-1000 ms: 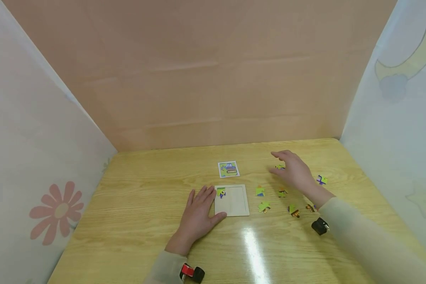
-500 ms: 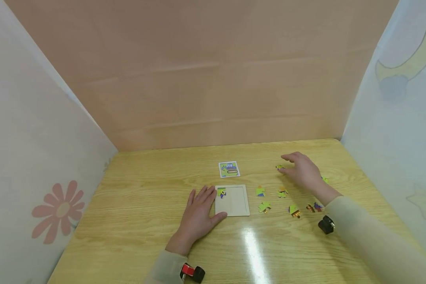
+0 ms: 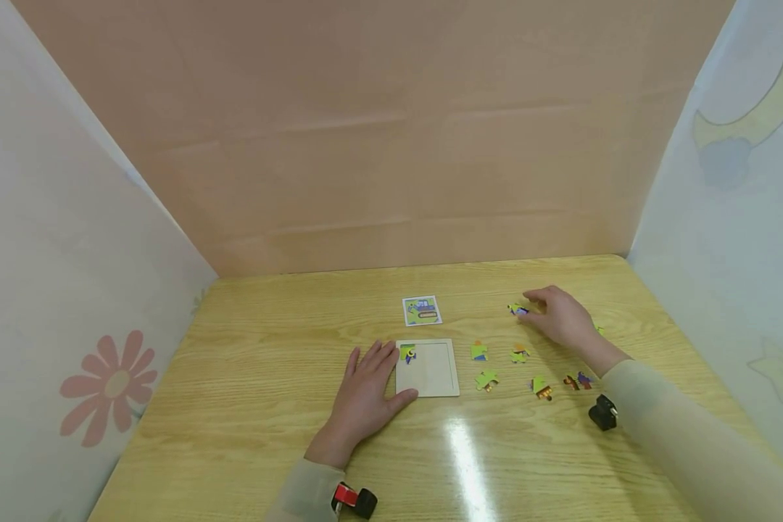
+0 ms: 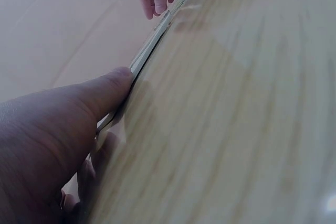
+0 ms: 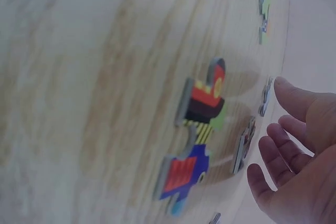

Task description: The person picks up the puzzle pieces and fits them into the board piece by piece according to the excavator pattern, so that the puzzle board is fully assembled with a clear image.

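Observation:
My left hand (image 3: 365,399) rests at the left side of a square wooden puzzle tray (image 3: 433,373), fingers straight along its edge and thumb at its lower left corner. One green puzzle piece (image 3: 407,353) sits in the tray's upper left corner. Beyond the loose pieces, my right hand (image 3: 561,315) reaches over the table, thumb and forefinger spread at the right end of a green and blue puzzle piece (image 3: 516,309). In the right wrist view the fingers of that hand (image 5: 299,150) are loosely bent and apart, with the thumb tip close to a piece.
A picture card (image 3: 422,311) lies behind the tray. Right of the tray are several loose pieces, among them a green one (image 3: 486,380), one with orange (image 3: 540,388) and a red-and-blue pair (image 3: 578,380). A pink backdrop (image 3: 404,145) stands behind the table.
My right hand has moved right and slightly nearer, lowering to the green and blue piece, which now shows more fully. My left hand and the tray stay in place.

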A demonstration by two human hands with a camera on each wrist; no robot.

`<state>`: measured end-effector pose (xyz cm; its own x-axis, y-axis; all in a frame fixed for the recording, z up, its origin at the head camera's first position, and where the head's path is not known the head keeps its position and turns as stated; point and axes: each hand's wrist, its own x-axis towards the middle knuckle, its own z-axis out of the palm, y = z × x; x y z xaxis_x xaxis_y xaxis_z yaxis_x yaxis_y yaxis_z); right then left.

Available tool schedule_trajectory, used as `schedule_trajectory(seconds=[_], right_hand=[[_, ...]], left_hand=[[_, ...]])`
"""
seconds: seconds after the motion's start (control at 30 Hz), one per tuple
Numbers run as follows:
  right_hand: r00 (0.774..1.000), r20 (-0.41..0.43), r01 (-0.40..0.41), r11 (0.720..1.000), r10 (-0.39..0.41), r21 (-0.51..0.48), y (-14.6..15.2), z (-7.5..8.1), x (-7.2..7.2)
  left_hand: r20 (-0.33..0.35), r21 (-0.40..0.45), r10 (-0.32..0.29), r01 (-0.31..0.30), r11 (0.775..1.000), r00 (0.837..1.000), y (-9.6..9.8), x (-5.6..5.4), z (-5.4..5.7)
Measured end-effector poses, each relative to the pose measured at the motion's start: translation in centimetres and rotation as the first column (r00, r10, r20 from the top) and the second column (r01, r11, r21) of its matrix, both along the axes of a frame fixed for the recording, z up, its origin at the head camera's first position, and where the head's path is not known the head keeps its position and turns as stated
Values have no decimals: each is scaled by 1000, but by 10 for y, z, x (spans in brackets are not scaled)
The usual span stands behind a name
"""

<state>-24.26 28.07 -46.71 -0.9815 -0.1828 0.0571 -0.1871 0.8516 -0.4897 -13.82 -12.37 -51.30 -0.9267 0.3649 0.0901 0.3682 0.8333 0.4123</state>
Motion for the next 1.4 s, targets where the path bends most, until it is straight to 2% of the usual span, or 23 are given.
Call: schedule_trajectory(seconds=[0.27,0.83,1.4], right_hand=[[1000,30,-6,1000,6,3,3,-3,-1],[1000,-3,1,1000,-1,-4,4,-8,-2],[1000,13,19,1000,-18,-23,4,-9,-3]], left_hand=[[0,-2,6,-6,1000,1000,0,0,0],[-3,0,10,-10,1000,1000,1,0,-1],[-11,-2,-1,1,1000,1000,0,-1,-2]])
